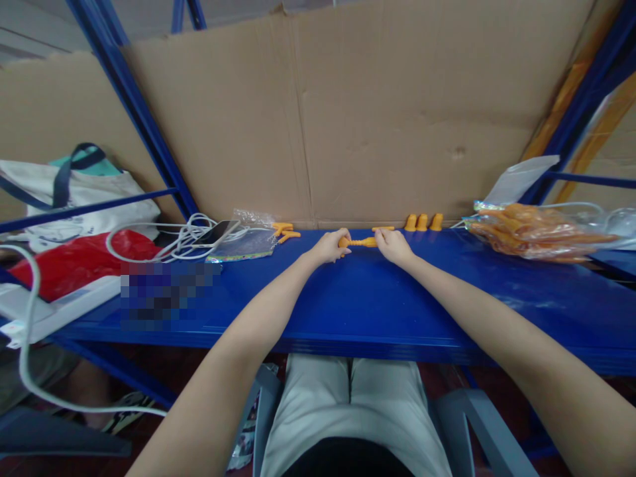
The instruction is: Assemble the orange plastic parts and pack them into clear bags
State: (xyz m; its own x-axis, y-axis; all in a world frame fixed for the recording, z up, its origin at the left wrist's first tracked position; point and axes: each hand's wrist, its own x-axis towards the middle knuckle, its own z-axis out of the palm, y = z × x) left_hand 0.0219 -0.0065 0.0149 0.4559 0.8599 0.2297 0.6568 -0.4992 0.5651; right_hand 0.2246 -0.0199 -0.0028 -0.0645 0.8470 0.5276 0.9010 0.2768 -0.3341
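Between my hands, just above the blue shelf top [368, 291], is an orange plastic piece with a ribbed shaft [364, 242]. My left hand [332, 246] is closed around its wider left end. My right hand [394, 246] pinches the right end, and the fingers hide part of it. The piece lies roughly level, running left to right. Behind my right hand lies a thin orange stick [383, 228]. Three orange cone-shaped cups [422, 222] stand in a row to its right. Orange Y-shaped pieces [285, 232] rest beyond my left hand.
A clear bag of orange parts [536, 232] lies at the right. At the left are a clear zip bag [243, 245], a phone [217, 233], white cables [173, 245], a red bag [94, 262] and a cloth tote [94, 195]. Cardboard [377, 112] closes off the back.
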